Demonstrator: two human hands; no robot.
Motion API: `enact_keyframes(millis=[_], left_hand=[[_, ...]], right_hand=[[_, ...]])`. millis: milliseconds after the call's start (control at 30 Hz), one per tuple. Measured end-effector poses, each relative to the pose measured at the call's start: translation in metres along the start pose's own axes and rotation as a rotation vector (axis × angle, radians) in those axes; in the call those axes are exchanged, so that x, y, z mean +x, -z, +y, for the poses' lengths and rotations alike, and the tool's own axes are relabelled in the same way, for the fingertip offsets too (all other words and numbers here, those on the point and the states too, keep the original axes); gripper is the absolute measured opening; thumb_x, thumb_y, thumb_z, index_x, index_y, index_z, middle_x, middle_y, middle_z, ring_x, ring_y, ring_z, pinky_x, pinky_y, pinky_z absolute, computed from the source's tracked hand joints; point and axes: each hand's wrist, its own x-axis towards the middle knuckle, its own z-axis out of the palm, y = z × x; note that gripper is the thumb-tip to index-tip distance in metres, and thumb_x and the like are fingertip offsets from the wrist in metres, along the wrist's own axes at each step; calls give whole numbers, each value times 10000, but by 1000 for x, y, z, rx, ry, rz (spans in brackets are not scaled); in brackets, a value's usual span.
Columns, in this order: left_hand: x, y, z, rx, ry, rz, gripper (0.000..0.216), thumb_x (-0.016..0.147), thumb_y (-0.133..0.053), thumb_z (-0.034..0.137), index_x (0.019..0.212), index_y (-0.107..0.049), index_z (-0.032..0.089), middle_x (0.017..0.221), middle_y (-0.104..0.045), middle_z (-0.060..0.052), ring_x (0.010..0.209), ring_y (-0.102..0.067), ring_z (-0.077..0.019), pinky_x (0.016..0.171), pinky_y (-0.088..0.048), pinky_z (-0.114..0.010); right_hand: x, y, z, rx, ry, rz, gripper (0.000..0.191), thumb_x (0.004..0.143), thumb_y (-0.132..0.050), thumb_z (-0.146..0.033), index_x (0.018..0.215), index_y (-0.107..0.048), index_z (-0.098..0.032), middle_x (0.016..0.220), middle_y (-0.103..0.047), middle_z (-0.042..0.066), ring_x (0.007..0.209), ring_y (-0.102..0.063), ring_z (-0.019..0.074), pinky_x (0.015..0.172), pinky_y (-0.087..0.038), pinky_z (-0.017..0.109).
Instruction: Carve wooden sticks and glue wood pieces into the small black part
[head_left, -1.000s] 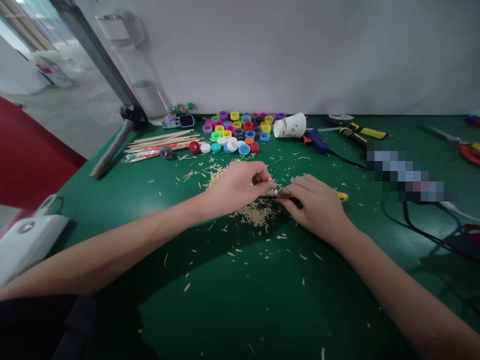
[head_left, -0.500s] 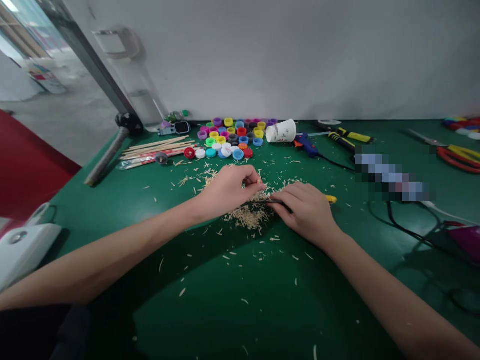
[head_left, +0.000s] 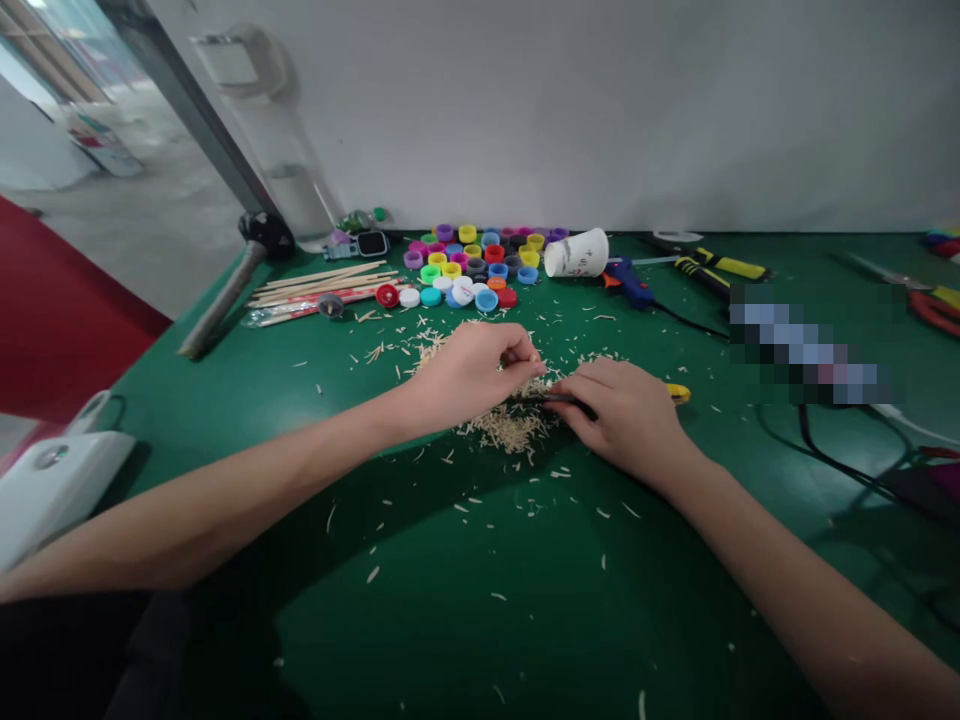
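My left hand [head_left: 480, 370] is closed in a pinch above a pile of pale wood shavings [head_left: 510, 428]. A small pale wooden piece [head_left: 533, 359] shows at its fingertips, most of it hidden by the fingers. Just to the right, my right hand [head_left: 626, 405] wraps round a utility knife, whose yellow end [head_left: 679, 393] sticks out behind the hand. The knife's dark front part [head_left: 534, 399] points left over the shavings, under my left fingertips. Whether it touches the wooden piece, I cannot tell.
Behind my hands lie many coloured bottle caps [head_left: 480, 265], wooden sticks [head_left: 319, 283] and a tipped paper cup [head_left: 577, 254]. To the right are a blue glue gun [head_left: 628, 284], yellow-black pliers [head_left: 701, 272], scissors [head_left: 930, 305] and cables [head_left: 840, 465]. A white box [head_left: 64, 485] stands at left.
The view has turned slightly left, so everything sits further right in the picture. Both hands keep nearly the same pose, with the knife still in my right hand.
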Motion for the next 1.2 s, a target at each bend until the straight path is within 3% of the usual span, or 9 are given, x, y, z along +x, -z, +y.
enact_keyframes(millis=[367,733,967,1200], left_hand=[[1,1,-1,7,14,-12,180,865,-538,312,790,-636,181,806,-689,-25,690,-602,-118,565,-415,-254],[0,1,3,28,21,-22,190,876,-521,303,794,-632,173,795,-690,-23,651,-585,-111,544,-386,-249],[0,1,2,42,16,-22,174,873,-528,295,811,-642,179,782,-691,-13,654,-590,-108,551,-398,-245],[0,0,3,14,14,-26,186,873,-511,286,848,-660,178,847,-704,-27,721,-616,-122,590,-424,-242]], right_hand=[[-7,3,-3,-44,-5,102,128,876,-549,-296,849,-619,-193,767,-640,25,738,-532,161,642,-335,298],[3,2,2,-21,-17,-91,182,881,-530,-362,818,-620,-217,763,-637,7,728,-537,160,610,-307,288],[-7,0,-2,-59,0,80,136,886,-531,-312,869,-614,-206,785,-642,22,751,-526,160,649,-307,300],[1,4,0,-18,-21,-67,164,864,-551,-356,790,-593,-216,746,-620,3,717,-518,156,606,-293,295]])
